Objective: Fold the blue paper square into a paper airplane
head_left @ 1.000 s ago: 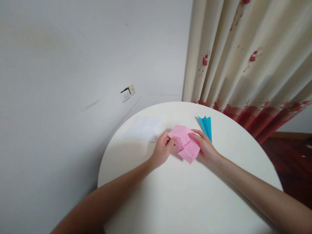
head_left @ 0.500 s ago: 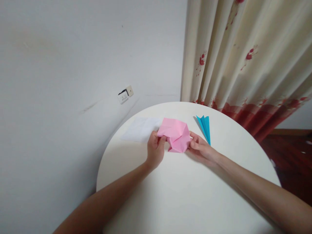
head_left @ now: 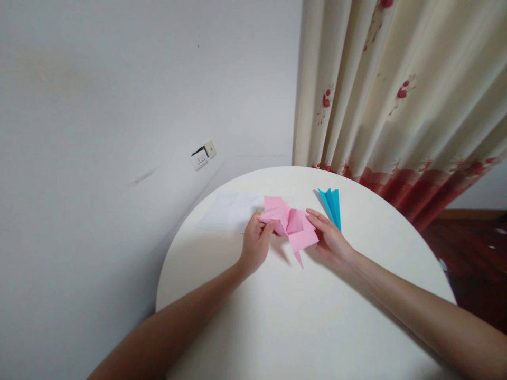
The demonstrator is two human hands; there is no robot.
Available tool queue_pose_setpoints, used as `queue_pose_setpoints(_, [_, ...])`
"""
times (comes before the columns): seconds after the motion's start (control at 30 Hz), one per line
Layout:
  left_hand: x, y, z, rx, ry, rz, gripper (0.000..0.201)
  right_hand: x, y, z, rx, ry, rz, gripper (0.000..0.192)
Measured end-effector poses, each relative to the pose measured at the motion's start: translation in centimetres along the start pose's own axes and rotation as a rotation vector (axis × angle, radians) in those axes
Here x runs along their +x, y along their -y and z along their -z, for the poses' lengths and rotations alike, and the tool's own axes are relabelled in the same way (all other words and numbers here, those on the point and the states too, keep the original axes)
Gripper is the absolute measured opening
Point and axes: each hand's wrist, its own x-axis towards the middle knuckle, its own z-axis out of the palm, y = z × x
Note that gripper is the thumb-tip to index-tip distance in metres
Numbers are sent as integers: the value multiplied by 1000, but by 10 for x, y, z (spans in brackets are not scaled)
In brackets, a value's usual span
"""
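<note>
A pink sheet of paper [head_left: 291, 227], creased and partly folded, is held just above the round white table [head_left: 301, 316]. My left hand [head_left: 255, 245] pinches its left edge between thumb and fingers. My right hand [head_left: 330, 240] supports its right side with the fingers spread under and along the paper. A pointed corner of the pink paper hangs down toward the tabletop between the two hands.
A blue folded paper plane [head_left: 331, 206] lies on the table just beyond my right hand. A white creased sheet [head_left: 232, 210] lies beyond my left hand. A flowered curtain [head_left: 396, 89] hangs at the back right; a wall socket [head_left: 202, 155] sits on the white wall.
The pink paper went from lying folded on the table to being lifted and opened up, then shifted so that a pointed corner now hangs downward. Both hands stayed on it.
</note>
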Motion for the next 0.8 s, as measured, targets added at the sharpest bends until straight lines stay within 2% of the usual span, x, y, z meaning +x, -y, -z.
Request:
queue_pose_setpoints(0.07, [1, 0, 2, 69, -69, -42, 27, 1, 0, 2, 32, -1, -22, 34])
queue_pose_setpoints(0.17, [1, 0, 9, 225, -184, -128, 25, -2, -1, 2, -6, 83, 1, 39])
queue_pose_setpoints(0.33, [-1, 4, 16, 396, -260, -208, 26, -12, 0, -6, -213, 212, 104, 69])
queue_pose_setpoints(0.43, [-3, 8, 16, 376, -210, -203, 24, -13, 2, -9, -247, 176, 135, 70])
queue_pose_setpoints(0.67, [-4, 10, 12, 371, -100, -146, 19, -3, 1, -3, -287, 12, 287, 45])
queue_pose_setpoints(0.8, [3, 8, 16, 328, -45, -87, 19, 3, 3, 4, -401, -65, 418, 36])
